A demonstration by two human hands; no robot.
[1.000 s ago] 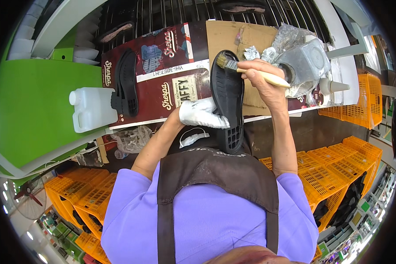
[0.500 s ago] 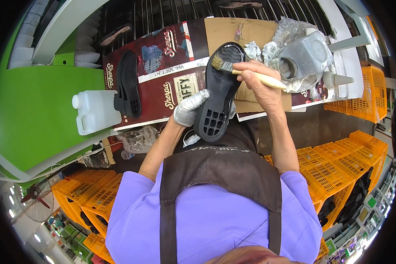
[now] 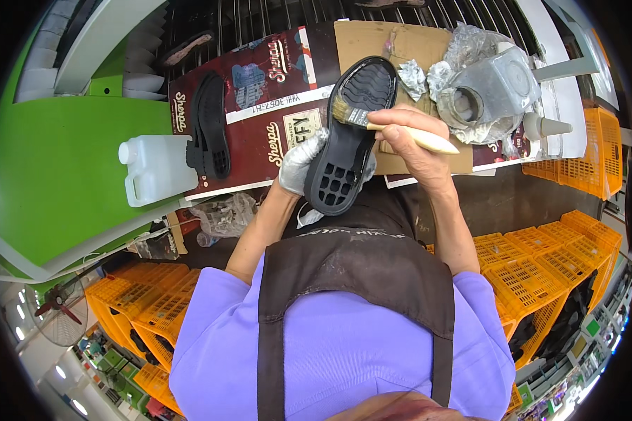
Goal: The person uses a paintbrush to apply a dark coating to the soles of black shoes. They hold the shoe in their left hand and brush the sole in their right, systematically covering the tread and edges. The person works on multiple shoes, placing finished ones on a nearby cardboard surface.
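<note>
In front of me, my left hand [image 3: 303, 165], in a pale glove, grips a black shoe sole [image 3: 354, 144] from beneath, its hollowed inner side facing up. The glove's fingers wrap the sole's left edge, and part of the hand is hidden under it. My bare right hand [image 3: 418, 140] is closed around the light wooden handle of a brush [image 3: 428, 140]. The bristles touch the sole's inner left rim, around its middle. Wet gloss shows along the rim. Left on the table, more black soles [image 3: 209, 126] lie beside a white plastic jug [image 3: 160, 170].
A clear plastic container [image 3: 495, 88] lies tilted at the right among crumpled plastic, with a nozzle bottle cap [image 3: 546, 126] beside it. Cardboard [image 3: 393, 42] covers the table by a roller rack [image 3: 260, 17]. Orange crates [image 3: 541, 259] stand stacked on both sides below.
The brush has shifted slightly down and left along the sole's inner rim. My left hand has raised and tilted the sole a little. The whole view has shifted slightly.
</note>
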